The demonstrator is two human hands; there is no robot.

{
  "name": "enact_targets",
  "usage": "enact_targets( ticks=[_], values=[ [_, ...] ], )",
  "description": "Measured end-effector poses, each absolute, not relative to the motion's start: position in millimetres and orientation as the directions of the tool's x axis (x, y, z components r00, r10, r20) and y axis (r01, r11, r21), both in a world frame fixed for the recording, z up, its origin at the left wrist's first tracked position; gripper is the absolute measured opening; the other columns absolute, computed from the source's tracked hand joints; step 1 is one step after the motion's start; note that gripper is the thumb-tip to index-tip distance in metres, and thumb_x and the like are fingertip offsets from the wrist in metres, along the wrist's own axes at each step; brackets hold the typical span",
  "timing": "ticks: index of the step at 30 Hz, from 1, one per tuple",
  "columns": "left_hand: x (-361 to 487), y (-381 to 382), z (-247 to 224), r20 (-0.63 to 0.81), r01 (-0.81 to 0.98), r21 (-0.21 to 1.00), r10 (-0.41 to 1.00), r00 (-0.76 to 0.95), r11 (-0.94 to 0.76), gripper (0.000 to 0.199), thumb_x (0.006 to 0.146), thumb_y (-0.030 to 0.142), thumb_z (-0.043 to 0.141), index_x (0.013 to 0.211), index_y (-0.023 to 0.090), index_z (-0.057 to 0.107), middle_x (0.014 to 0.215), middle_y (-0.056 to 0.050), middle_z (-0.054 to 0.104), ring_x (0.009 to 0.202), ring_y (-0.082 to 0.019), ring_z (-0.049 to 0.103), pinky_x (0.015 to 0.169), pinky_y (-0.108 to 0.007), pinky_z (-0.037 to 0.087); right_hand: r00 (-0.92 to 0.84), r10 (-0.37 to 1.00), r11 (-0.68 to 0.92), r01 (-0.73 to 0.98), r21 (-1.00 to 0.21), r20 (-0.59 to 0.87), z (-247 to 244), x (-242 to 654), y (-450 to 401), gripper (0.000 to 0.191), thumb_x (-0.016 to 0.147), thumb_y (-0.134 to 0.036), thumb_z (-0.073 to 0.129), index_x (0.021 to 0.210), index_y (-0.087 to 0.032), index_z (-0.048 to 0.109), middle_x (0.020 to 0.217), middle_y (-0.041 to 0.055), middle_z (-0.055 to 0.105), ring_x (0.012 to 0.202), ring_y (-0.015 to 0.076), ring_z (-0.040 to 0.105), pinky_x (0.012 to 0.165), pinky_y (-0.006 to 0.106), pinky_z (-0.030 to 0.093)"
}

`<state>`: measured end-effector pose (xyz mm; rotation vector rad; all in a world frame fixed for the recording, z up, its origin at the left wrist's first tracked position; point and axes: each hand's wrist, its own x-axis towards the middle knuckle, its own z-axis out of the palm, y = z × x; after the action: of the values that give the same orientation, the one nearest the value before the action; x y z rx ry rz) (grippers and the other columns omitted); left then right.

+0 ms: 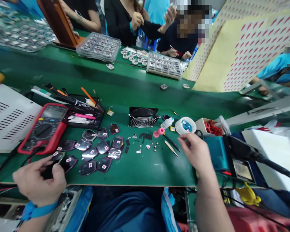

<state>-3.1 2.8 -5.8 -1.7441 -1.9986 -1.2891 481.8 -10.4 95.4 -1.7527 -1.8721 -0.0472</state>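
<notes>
My left hand [40, 182] is at the table's left front, thumb and fingers closed around a dark glossy piece [57, 156] with a pale edge and a white sticker. Just beside it lies another dark glossy piece [70, 162]. Several more, with purple rims and small stickers, are spread to the right, among them one piece [90, 154]. My right hand [195, 149] hovers at the right with fingers curled together; whatever they may hold is hidden. Left of it lie tweezers with a pale handle [171, 148] and a black pointed tool [172, 143].
A red multimeter [45, 129] and a black tool tray [87, 112] stand left. A small fan [143, 117], white bottle [167, 123], pink stand [159, 132] and white bowl [185, 125] line the back. Black strips [146, 136] lie mid-table. Other people sit beyond the trays [164, 65].
</notes>
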Motion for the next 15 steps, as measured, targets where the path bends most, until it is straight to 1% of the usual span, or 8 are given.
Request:
enact_targets(
  ticks=[1,3,6,8,10,13,15],
  values=[
    [-4,3,-6,0.704,0.9,0.412,0.676,-0.218,-0.14,0.033,0.067,0.041,0.062,0.084,0.015,0.071,0.063,-0.004,0.055,0.057,-0.025,0.05,0.068,-0.042,0.042,0.013,0.931,0.125,0.927,-0.354,0.364,76,488,-6,0.033,0.105,-0.042,0.05,0.089,-0.02,0.068,0.078,0.0065,0.069,0.061,0.017,0.063,0.054,0.031,0.046],
    [-4,2,-6,0.779,0.925,0.299,0.62,-0.095,-0.234,0.029,0.075,0.037,0.061,0.091,0.014,0.071,0.067,-0.005,0.058,0.057,-0.024,0.051,0.067,-0.04,0.04,-0.013,0.948,0.134,0.923,-0.361,0.319,46,494,-2,0.033,0.1,-0.047,0.052,0.083,-0.023,0.066,0.075,0.0064,0.069,0.059,0.0181,0.064,0.052,0.03,0.046],
    [-2,-2,0,0.764,0.935,0.257,0.644,-0.041,-0.245,0.026,0.087,0.033,0.058,0.1,0.014,0.069,0.074,-0.005,0.061,0.06,-0.023,0.052,0.069,-0.04,0.042,0.004,0.952,0.113,0.925,-0.362,0.306,26,490,-1,0.022,0.094,-0.038,0.056,0.076,-0.027,0.059,0.07,0.0049,0.066,0.054,0.0182,0.061,0.049,0.031,0.043],
    [1,-4,6,0.765,0.942,0.216,0.644,0.0,-0.256,0.022,0.092,0.03,0.057,0.102,0.013,0.067,0.076,-0.005,0.062,0.062,-0.022,0.053,0.07,-0.039,0.043,0.019,0.96,0.082,0.933,-0.349,0.278,26,486,-2,0.016,0.088,-0.035,0.058,0.073,-0.028,0.056,0.067,0.0036,0.065,0.052,0.019,0.058,0.048,0.032,0.039],
    [5,-8,10,0.783,0.95,0.176,0.622,0.024,-0.257,0.017,0.095,0.027,0.057,0.101,0.013,0.065,0.077,-0.006,0.062,0.066,-0.023,0.055,0.072,-0.039,0.044,0.022,0.968,0.067,0.939,-0.339,0.251,30,483,-4,0.015,0.083,-0.035,0.055,0.071,-0.028,0.054,0.065,0.0028,0.063,0.051,0.0206,0.058,0.048,0.032,0.038],
    [10,-12,14,0.781,0.957,0.18,0.624,0.002,-0.229,0.012,0.097,0.022,0.058,0.103,0.014,0.064,0.081,-0.006,0.063,0.075,-0.024,0.059,0.076,-0.037,0.046,0.031,0.976,0.05,0.93,-0.363,0.214,33,487,-7,0.014,0.08,-0.037,0.049,0.072,-0.028,0.055,0.065,0.0034,0.064,0.052,0.0237,0.061,0.049,0.034,0.041],
    [10,-13,14,0.766,0.959,0.194,0.642,-0.016,-0.208,0.01,0.097,0.02,0.058,0.104,0.015,0.063,0.085,-0.006,0.064,0.079,-0.023,0.061,0.077,-0.036,0.046,0.044,0.986,0.024,0.918,-0.395,0.164,32,493,-7,0.014,0.076,-0.041,0.05,0.072,-0.029,0.057,0.066,0.0032,0.065,0.051,0.0246,0.062,0.048,0.035,0.044]
  ],
)
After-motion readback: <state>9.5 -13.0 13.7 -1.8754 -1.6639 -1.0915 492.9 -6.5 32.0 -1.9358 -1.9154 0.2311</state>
